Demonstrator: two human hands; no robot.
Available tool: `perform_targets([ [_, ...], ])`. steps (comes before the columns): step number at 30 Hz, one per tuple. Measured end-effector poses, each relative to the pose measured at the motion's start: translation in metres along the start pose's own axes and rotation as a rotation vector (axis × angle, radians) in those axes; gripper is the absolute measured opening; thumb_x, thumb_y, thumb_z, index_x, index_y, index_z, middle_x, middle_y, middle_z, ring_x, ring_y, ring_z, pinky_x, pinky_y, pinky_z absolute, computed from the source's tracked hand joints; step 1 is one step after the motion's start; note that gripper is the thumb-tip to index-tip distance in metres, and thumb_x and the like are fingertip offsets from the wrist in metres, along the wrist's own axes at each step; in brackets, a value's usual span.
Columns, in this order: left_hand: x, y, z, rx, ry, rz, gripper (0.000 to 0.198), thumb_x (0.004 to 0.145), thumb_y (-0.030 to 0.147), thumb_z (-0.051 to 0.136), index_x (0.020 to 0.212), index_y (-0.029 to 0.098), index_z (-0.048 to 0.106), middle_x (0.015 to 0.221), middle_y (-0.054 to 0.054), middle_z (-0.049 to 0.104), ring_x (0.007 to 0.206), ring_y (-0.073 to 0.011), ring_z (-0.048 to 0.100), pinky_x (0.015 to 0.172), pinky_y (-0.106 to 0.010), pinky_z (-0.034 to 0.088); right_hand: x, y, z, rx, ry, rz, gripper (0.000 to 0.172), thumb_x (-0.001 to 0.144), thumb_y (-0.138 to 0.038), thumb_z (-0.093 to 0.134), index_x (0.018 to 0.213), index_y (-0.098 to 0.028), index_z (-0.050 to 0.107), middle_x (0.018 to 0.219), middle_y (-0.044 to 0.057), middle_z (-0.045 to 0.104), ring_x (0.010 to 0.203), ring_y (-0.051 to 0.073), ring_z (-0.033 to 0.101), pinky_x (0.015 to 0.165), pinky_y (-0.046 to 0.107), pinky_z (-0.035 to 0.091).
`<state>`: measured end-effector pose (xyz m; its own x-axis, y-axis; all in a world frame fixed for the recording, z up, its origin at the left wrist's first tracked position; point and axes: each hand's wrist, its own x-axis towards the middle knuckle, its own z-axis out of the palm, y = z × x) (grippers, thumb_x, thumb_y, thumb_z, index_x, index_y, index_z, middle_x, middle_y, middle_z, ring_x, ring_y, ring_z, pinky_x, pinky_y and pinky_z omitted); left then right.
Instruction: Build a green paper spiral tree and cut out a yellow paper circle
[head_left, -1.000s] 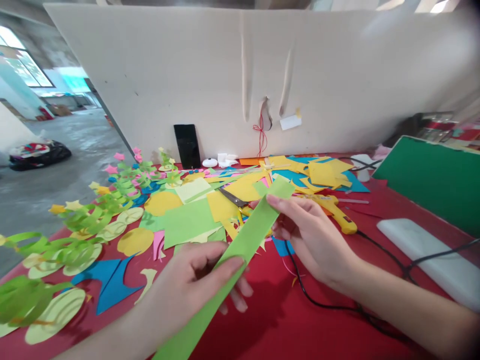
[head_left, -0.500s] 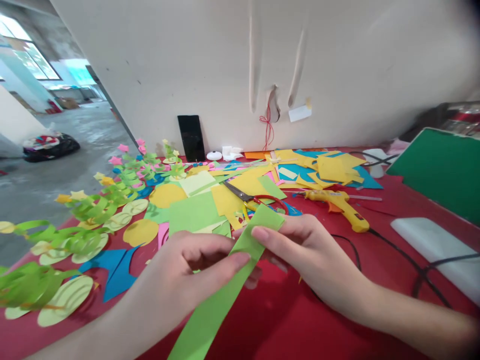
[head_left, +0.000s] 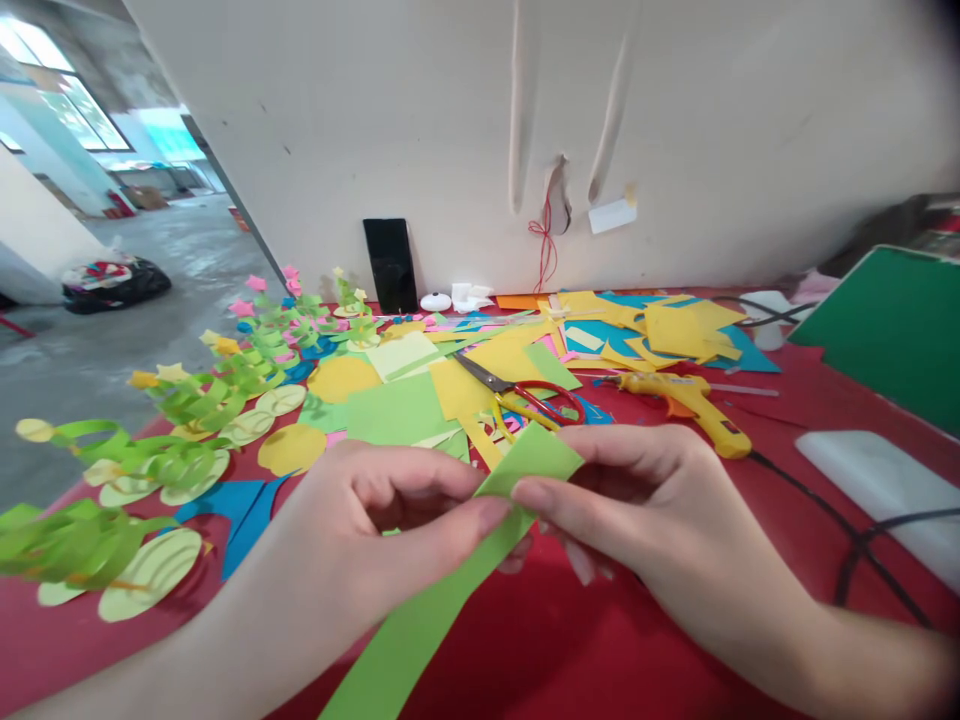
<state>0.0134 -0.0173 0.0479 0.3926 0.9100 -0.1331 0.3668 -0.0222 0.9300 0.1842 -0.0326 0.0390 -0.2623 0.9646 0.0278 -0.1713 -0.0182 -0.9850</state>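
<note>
A long green paper strip (head_left: 420, 630) runs diagonally up from the bottom edge, held in front of me over the red table (head_left: 555, 650). My left hand (head_left: 405, 540) pinches it with the thumb on top and the fingers beneath. Close to the strip's upper end, my right hand (head_left: 637, 530) grips its right edge between thumb and fingers. The two thumb tips lie almost side by side. Just beyond the hands, scissors (head_left: 495, 385) with red and yellow handles rest open on yellow and green paper sheets (head_left: 397, 410).
A yellow hot glue gun (head_left: 690, 400) lies at right, its black cord trailing forward. Spiral green paper plants (head_left: 142, 460) line the left side. A black phone (head_left: 390, 265) leans on the wall. Blue and yellow scraps (head_left: 682, 330) cover the back; a green board (head_left: 892, 320) stands at far right.
My thumbs have come closer together on the strip, and my right thumb sits slightly lower. The whole view has shifted a little, with background things appearing farther right.
</note>
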Motion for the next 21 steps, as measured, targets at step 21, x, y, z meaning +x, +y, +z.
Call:
perform_targets([
  [21, 0.0028, -0.0012, -0.0014, -0.092, -0.035, 0.133, 0.013, 0.071, 0.020, 0.063, 0.059, 0.022, 0.067, 0.052, 0.006, 0.059, 0.046, -0.0047, 0.050, 0.041, -0.007, 0.038, 0.0009, -0.0007, -0.0015, -0.064, -0.024, 0.058, 0.006, 0.072, -0.021, 0.067, 0.068, -0.017, 0.068, 0.044, -0.005, 0.052, 0.037, 0.001, 0.040, 0.034, 0.007, 0.031],
])
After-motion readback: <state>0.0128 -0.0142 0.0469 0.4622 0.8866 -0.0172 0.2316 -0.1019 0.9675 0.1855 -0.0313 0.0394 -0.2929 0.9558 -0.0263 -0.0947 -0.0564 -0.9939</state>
